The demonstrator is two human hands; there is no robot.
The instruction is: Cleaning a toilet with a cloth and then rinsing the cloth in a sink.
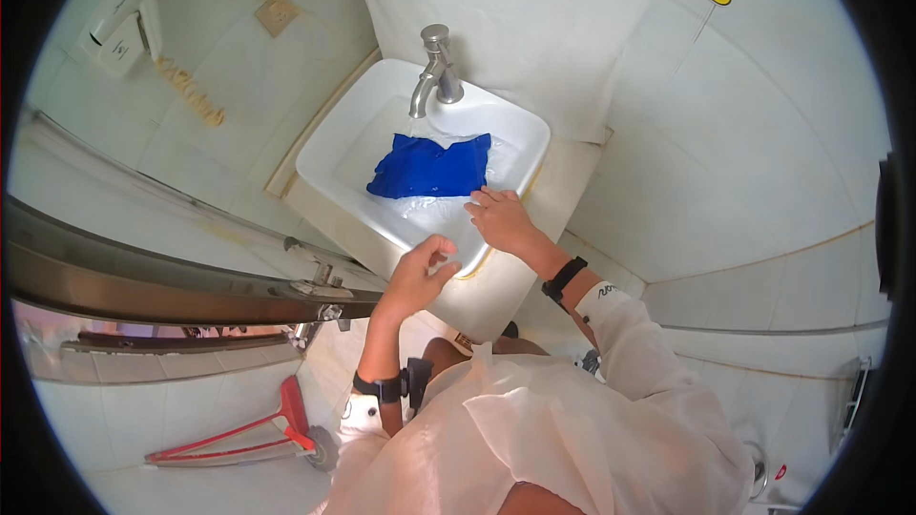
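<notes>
A blue cloth (431, 168) lies spread in the white sink (336, 138), wet and partly afloat in shallow water. Above it, the metal faucet (434, 72) lets a thin stream down at the cloth's far edge. My right hand (503, 221) is over the sink's near right side, its fingers loosely stretched, with the tips close to the cloth's near right corner; whether they touch it I cannot tell. Over the near rim hangs my left hand (417, 278), fingers slightly curled and the thumb apart, with nothing in it.
A metal rail (191, 291) runs in from the left beside my left arm. On the left wall hang a white hair dryer (124, 14) and a socket (277, 13). A red-handled broom or mop (291, 410) lies low at the left. The pale counter (544, 191) borders the sink.
</notes>
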